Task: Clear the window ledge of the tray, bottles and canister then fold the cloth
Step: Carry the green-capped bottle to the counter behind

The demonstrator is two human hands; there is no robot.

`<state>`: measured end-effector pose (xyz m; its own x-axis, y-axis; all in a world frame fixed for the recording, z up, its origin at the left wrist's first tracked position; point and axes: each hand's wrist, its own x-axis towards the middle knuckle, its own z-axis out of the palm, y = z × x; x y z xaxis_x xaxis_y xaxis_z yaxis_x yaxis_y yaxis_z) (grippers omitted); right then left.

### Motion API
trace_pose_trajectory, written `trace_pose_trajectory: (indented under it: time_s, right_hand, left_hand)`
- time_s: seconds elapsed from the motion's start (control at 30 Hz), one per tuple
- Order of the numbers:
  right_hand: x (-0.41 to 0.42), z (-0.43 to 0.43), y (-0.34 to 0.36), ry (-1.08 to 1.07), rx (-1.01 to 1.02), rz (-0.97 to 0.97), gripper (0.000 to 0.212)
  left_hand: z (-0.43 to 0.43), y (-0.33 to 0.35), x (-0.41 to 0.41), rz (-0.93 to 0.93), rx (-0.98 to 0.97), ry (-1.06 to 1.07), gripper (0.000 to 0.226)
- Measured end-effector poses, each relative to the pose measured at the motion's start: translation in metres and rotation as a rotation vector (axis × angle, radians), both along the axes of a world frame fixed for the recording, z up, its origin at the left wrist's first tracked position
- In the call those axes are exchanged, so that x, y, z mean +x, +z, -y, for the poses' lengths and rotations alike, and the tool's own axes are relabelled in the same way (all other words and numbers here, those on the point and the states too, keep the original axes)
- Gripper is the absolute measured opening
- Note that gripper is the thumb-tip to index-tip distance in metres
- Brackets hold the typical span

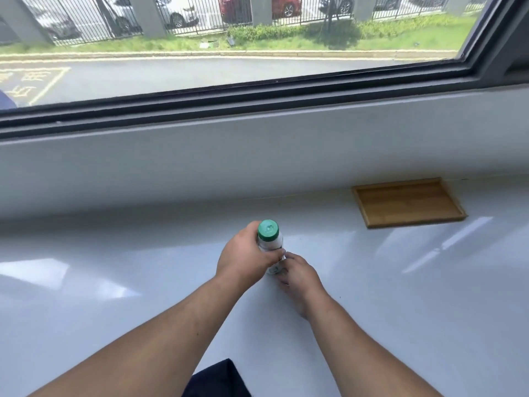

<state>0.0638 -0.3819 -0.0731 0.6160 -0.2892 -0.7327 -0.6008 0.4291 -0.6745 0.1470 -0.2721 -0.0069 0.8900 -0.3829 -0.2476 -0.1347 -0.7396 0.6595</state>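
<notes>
Clear plastic bottle with green screw cap point(269, 239) stands roughly upright near the middle of the glossy white window ledge point(114, 282), leaning a little away from the camera, cap toward the glass. Left hand point(246, 257) is wrapped around the upper body of the bottle just under the cap, fingers curled behind it, thumb across the near side. Right hand point(297, 277) sits lower and to the right, fingertips touching the bottle's base area; a small crumpled clear-greenish item shows between the two hands at the bottle's foot, too blurred to identify. Whether the right hand actually grips the bottle or only touches it: cannot tell.

Shallow rectangular wooden tray with raised rim point(406, 203) lies flat at the back right of the ledge, against the white upstand below the window, well apart from the bottle. Nothing rests in it.

Dark navy fabric point(217, 379) shows at the bottom edge between the forearms; cloth or clothing, cannot tell.

Dark window frame point(257, 101) runs across above the upstand; road, grass strip, fence and parked cars visible outside.
</notes>
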Motion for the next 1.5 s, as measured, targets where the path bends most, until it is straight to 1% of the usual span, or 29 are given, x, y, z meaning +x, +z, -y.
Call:
trace_pose_trajectory:
  time_s: [0.13, 0.27, 0.4, 0.5, 0.7, 0.97, 1.07, 1.23, 1.37, 1.5]
  right_hand:
    - [0.018, -0.057, 0.017, 0.104, 0.031, 0.024, 0.056]
    - [0.034, -0.137, 0.029, 0.204, 0.06, 0.031, 0.031]
    - [0.044, -0.234, 0.043, 0.359, 0.064, 0.043, 0.028]
    - [0.04, -0.313, 0.055, 0.475, 0.078, 0.034, 0.026]
    - [0.01, -0.482, 0.072, 0.722, 0.104, 0.044, 0.018]
    - [-0.065, -0.699, 0.073, 1.05, 0.114, 0.023, 0.022]
    - [-0.101, -0.77, 0.071, 1.199, 0.071, 0.032, 0.023]
    - [-0.16, -0.861, 0.067, 1.395, 0.033, 0.041, 0.029]
    - [-0.185, -0.911, 0.062, 1.464, -0.002, 0.03, 0.028]
    - [-0.202, -0.942, 0.055, 1.496, -0.027, 0.008, 0.024]
  left_hand:
    - [-0.065, 0.013, 0.005, -0.016, -0.031, 0.124, 0.042]
    - [-0.153, 0.026, 0.002, -0.026, -0.06, 0.257, 0.039]
    - [-0.258, 0.039, -0.008, -0.018, -0.092, 0.419, 0.048]
    - [-0.34, 0.044, -0.026, -0.011, -0.107, 0.537, 0.049]
    - [-0.51, 0.052, -0.089, 0.003, -0.098, 0.769, 0.043]
    - [-0.721, 0.054, -0.206, 0.007, -0.081, 1.077, 0.042]
    - [-0.788, 0.051, -0.252, 0.002, -0.07, 1.178, 0.041]
    - [-0.875, 0.043, -0.317, -0.018, -0.024, 1.294, 0.042]
    - [-0.919, 0.036, -0.352, -0.036, -0.018, 1.355, 0.045]
    - [-0.945, 0.027, -0.376, -0.042, -0.036, 1.366, 0.044]
